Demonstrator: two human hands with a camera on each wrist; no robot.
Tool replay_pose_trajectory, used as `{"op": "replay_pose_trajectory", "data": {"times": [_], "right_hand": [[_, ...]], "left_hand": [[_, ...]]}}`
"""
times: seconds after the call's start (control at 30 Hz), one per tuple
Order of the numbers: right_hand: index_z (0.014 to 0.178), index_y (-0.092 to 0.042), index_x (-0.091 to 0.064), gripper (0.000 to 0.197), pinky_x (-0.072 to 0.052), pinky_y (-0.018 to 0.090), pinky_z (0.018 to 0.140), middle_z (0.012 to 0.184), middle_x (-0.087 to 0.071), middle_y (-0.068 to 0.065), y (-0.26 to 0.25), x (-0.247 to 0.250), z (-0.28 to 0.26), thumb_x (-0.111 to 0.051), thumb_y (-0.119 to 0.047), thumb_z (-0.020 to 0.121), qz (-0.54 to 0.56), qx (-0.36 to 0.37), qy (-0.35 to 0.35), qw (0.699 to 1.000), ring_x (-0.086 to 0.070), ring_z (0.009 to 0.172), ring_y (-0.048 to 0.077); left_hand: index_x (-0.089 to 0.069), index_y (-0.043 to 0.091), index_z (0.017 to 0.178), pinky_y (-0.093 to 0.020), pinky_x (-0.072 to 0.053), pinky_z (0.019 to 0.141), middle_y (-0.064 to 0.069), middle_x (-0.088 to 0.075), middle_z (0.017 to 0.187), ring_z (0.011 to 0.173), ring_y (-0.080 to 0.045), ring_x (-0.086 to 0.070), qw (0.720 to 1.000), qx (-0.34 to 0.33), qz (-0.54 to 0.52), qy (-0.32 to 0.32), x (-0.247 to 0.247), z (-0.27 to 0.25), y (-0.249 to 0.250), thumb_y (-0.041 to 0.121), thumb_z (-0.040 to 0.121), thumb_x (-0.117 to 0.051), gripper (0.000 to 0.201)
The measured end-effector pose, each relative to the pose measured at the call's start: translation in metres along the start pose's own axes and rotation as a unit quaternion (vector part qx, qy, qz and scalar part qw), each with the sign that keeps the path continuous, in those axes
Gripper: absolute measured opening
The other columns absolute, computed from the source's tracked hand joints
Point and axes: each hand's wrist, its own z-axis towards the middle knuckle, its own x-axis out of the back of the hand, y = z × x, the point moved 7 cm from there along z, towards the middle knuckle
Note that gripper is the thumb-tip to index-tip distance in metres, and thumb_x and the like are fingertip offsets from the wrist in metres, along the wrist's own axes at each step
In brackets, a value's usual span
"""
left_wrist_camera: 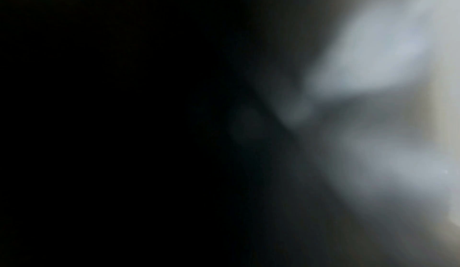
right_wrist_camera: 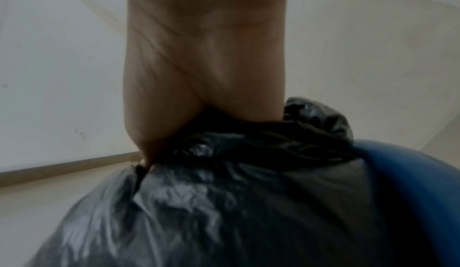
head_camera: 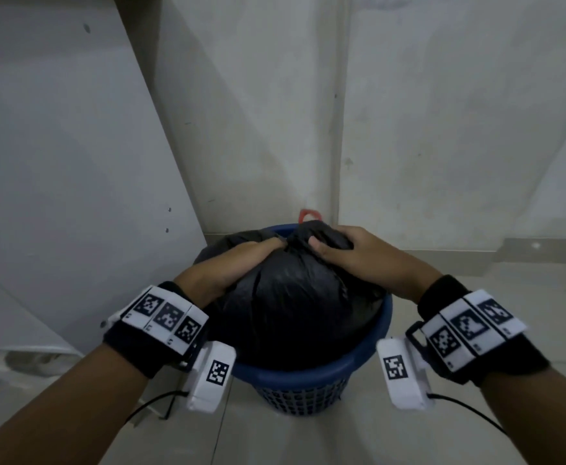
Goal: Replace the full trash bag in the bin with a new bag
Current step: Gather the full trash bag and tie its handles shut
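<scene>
A full black trash bag (head_camera: 295, 303) bulges out of a round blue bin (head_camera: 312, 372) with a perforated wall, standing on the floor by the wall. My left hand (head_camera: 241, 260) lies over the bag's upper left, fingers curled into the gathered plastic at the top. My right hand (head_camera: 345, 248) grips the bunched neck from the right, thumb pressed into it. In the right wrist view the palm (right_wrist_camera: 206, 58) closes on the crumpled bag (right_wrist_camera: 224, 202) beside the bin rim (right_wrist_camera: 423, 182). The left wrist view is dark and blurred.
A red loop (head_camera: 309, 214) shows behind the bin against the white wall (head_camera: 442, 112). A white panel (head_camera: 56, 162) leans at the left. Pale floor tiles (head_camera: 308, 437) lie around the bin. Thin black cables trail from both wrist units.
</scene>
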Motion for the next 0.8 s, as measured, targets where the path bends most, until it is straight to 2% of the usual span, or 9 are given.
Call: {"op": "replay_pose_trajectory", "data": {"times": [0.1,0.17,0.27,0.33,0.43,0.5,0.57,0.67,0.8], "right_hand": [[0.089,-0.024,-0.072,0.055,-0.049,0.026,0.079,0.078,-0.073,-0.009,0.006,-0.005,0.003,-0.035,-0.064,0.098,-0.019,-0.064,-0.016,0.998,-0.067,0.085,0.014],[0.107,-0.019,-0.072,0.066,-0.049,0.03,0.091,0.098,-0.073,0.0,0.017,-0.013,0.007,-0.026,-0.066,0.099,-0.053,-0.102,-0.045,0.992,-0.065,0.095,0.017],[0.137,-0.01,-0.058,0.072,-0.04,0.037,0.111,0.139,-0.059,0.009,0.033,-0.017,0.012,-0.027,-0.064,0.1,-0.049,-0.133,-0.03,0.989,-0.056,0.124,0.025],[0.13,-0.011,-0.064,0.068,-0.044,0.038,0.107,0.134,-0.062,0.009,0.04,-0.018,0.016,-0.031,-0.062,0.1,-0.03,-0.134,-0.016,0.99,-0.059,0.118,0.025],[0.118,-0.013,-0.068,0.058,-0.051,0.035,0.094,0.117,-0.07,0.007,0.044,-0.022,0.018,-0.035,-0.058,0.101,0.014,-0.148,-0.038,0.988,-0.066,0.103,0.022],[0.124,-0.011,-0.065,0.056,-0.053,0.035,0.092,0.116,-0.069,0.009,0.042,-0.019,0.019,-0.039,-0.056,0.101,0.048,-0.152,-0.036,0.987,-0.067,0.102,0.023],[0.116,-0.014,-0.068,0.049,-0.055,0.031,0.085,0.11,-0.071,0.006,0.034,-0.004,0.021,-0.043,-0.053,0.101,0.017,-0.117,0.014,0.993,-0.068,0.097,0.02],[0.103,-0.027,-0.07,0.038,-0.05,0.023,0.076,0.104,-0.069,-0.006,0.012,0.028,0.017,-0.053,-0.059,0.093,-0.12,-0.009,0.104,0.987,-0.064,0.096,0.009],[0.11,-0.034,-0.071,0.055,-0.048,0.019,0.083,0.108,-0.068,-0.017,0.008,0.018,0.012,-0.063,-0.075,0.075,-0.227,0.024,0.008,0.974,-0.063,0.098,0.002]], "left_hand": [[-0.072,0.02,0.096,-0.014,-0.051,0.065,0.005,-0.076,0.085,0.077,-0.008,-0.072,0.999,-0.041,0.016,0.014,0.0,0.003,0.01,0.035,0.099,-0.056,0.022],[-0.068,0.024,0.105,-0.009,-0.047,0.068,0.01,-0.07,0.094,0.09,-0.009,-0.066,0.979,-0.129,0.15,0.054,0.005,0.002,0.021,0.033,0.101,-0.056,0.016],[-0.056,0.041,0.123,-0.026,-0.05,0.086,0.013,-0.064,0.115,0.105,-0.01,-0.058,0.859,-0.287,0.398,0.148,0.011,-0.024,0.039,0.049,0.102,-0.043,0.026],[-0.051,0.049,0.134,-0.037,-0.042,0.104,0.016,-0.054,0.136,0.125,-0.012,-0.048,0.82,-0.323,0.446,0.156,0.004,-0.044,0.04,0.067,0.096,-0.034,0.045],[-0.019,0.056,0.15,-0.039,-0.028,0.118,0.017,-0.021,0.162,0.144,-0.009,-0.029,0.85,-0.214,0.48,0.04,-0.017,-0.039,0.009,0.091,0.076,-0.04,0.085],[-0.012,0.051,0.154,-0.033,-0.034,0.117,0.016,-0.031,0.159,0.138,-0.006,-0.039,0.876,-0.185,0.444,-0.01,-0.021,-0.027,-0.005,0.089,0.074,-0.047,0.095],[-0.031,0.045,0.149,-0.033,-0.042,0.11,0.014,-0.052,0.145,0.125,-0.006,-0.054,0.901,-0.173,0.397,-0.032,-0.017,-0.01,-0.01,0.081,0.08,-0.05,0.08],[-0.067,0.027,0.119,-0.037,-0.047,0.105,0.006,-0.07,0.119,0.106,-0.01,-0.064,0.921,-0.118,0.364,-0.071,-0.018,0.018,-0.02,0.07,0.091,-0.043,0.057],[-0.061,0.019,0.135,-0.031,-0.037,0.114,0.005,-0.062,0.132,0.116,-0.013,-0.059,0.941,-0.051,0.311,-0.125,-0.032,0.038,-0.027,0.062,0.098,-0.04,0.06]]}}
